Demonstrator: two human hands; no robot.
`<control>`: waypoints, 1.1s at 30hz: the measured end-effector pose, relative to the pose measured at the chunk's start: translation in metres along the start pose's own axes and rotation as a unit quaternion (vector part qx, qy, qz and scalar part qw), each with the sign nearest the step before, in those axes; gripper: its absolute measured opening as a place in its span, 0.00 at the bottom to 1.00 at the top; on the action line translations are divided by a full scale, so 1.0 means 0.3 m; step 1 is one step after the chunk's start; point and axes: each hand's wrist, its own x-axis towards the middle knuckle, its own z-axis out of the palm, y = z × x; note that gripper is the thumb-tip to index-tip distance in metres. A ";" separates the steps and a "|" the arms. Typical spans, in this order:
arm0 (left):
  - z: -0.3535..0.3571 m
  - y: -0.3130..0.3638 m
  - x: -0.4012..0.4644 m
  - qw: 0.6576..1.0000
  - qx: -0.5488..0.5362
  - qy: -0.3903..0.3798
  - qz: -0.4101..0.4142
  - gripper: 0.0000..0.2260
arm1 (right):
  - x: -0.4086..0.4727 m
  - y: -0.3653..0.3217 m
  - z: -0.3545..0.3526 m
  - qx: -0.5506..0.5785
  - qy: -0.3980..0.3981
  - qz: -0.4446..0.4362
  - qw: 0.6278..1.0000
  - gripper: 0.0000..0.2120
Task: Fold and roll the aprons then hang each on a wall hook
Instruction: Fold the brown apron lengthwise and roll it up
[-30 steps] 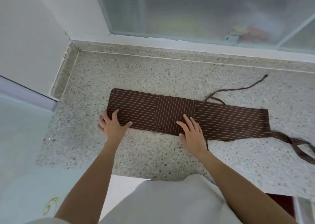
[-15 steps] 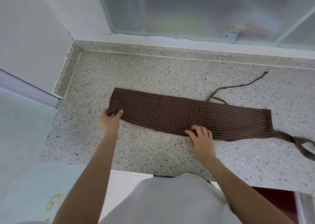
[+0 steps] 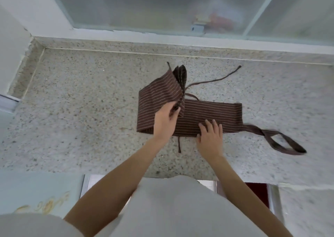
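On speckled stone, left hand (image 3: 165, 121) pinches striped apron (image 3: 207, 115); right hand (image 3: 210, 137) presses flat.

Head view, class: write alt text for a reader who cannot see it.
A person's left hand grips the lifted left end of a brown striped apron, folding it rightwards, while the right hand presses the strip flat on a speckled stone counter. Its ties trail right.

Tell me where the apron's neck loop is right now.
In the head view, the neck loop lies flat on the speckled countertop at far right, trailing off the folded brown striped apron's right end, beyond the right hand.
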 end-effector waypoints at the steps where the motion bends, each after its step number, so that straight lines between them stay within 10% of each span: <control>1: 0.067 0.024 -0.006 1.000 0.001 -0.016 0.009 0.12 | -0.007 0.056 -0.007 -0.004 -0.009 0.027 1.000 0.19; 12: 0.568 -0.032 -0.094 0.904 0.231 -0.349 0.092 0.19 | -0.019 0.441 -0.049 0.265 -0.011 0.228 0.937 0.18; 17: 0.384 -0.109 -0.103 0.952 0.223 -0.161 0.136 0.21 | 0.073 0.456 -0.054 0.142 -0.003 0.176 0.974 0.19; 25: 0.135 -0.269 -0.117 0.952 0.283 -0.009 -0.119 0.52 | 0.212 0.414 -0.044 0.050 -0.051 0.173 0.982 0.22; 33: 0.118 -0.283 -0.122 0.970 0.231 0.027 -0.072 0.39 | 0.307 0.383 -0.065 0.077 -0.117 0.198 0.970 0.18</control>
